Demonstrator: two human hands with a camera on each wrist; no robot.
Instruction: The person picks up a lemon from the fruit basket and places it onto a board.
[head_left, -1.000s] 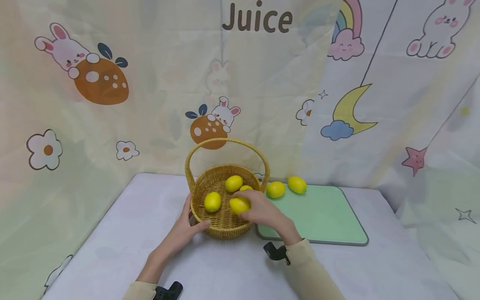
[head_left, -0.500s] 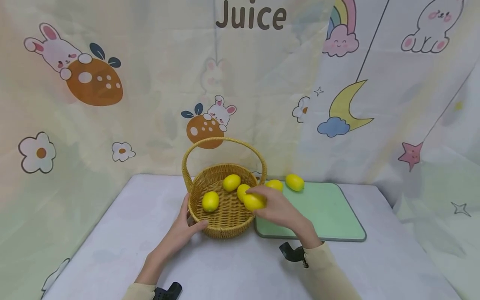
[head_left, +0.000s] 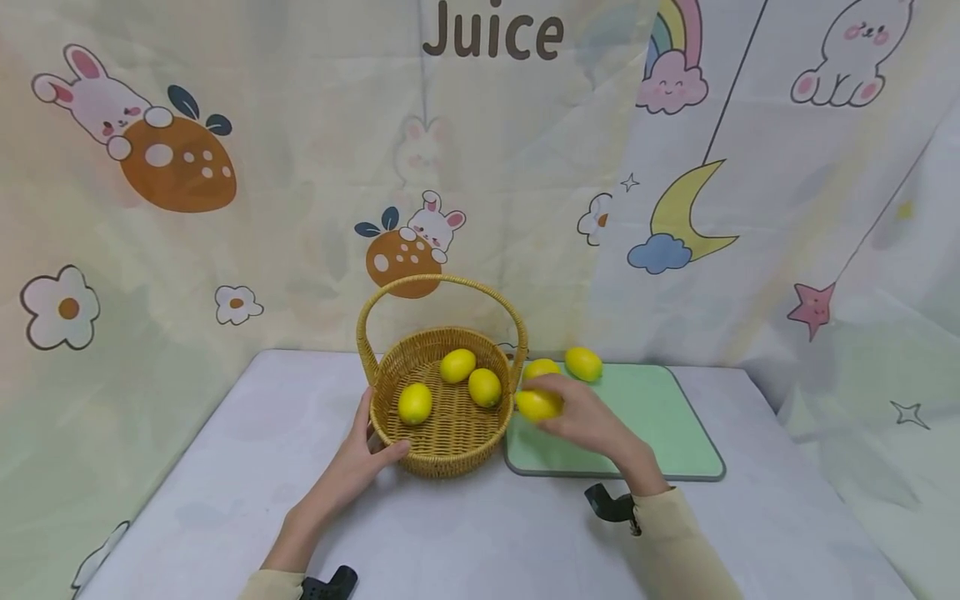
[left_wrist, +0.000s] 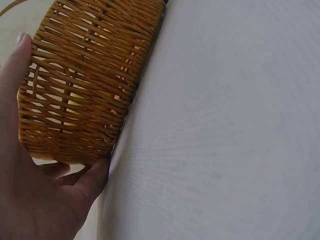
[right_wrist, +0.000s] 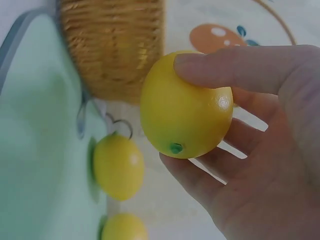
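Note:
A wicker basket (head_left: 447,460) with a tall arched handle stands on the table. My left hand (head_left: 348,471) grips its left side, thumb at the rim and fingers against the outer wall; in the left wrist view those fingers reach low on the weave. Three lemons, a left one (head_left: 415,404), a back one (head_left: 457,366) and a right one (head_left: 484,388), lie inside. Just right of the basket, my right hand (head_left: 596,421) holds another lemon (head_left: 538,406) between thumb and fingers, above the green cutting board (head_left: 648,425). The right wrist view shows this lemon's (right_wrist: 185,110) green stem end.
Two more lemons, a nearer one (head_left: 542,368) and a farther one (head_left: 583,364), lie along the board's back left edge. The white-covered table (head_left: 480,542) ends at a printed cloth backdrop (head_left: 300,167) behind the basket.
My right hand has carried its lemon from inside the basket rightward, past the rim, to over the board. The lemon at the basket's right is now fully visible. My left hand keeps its grip.

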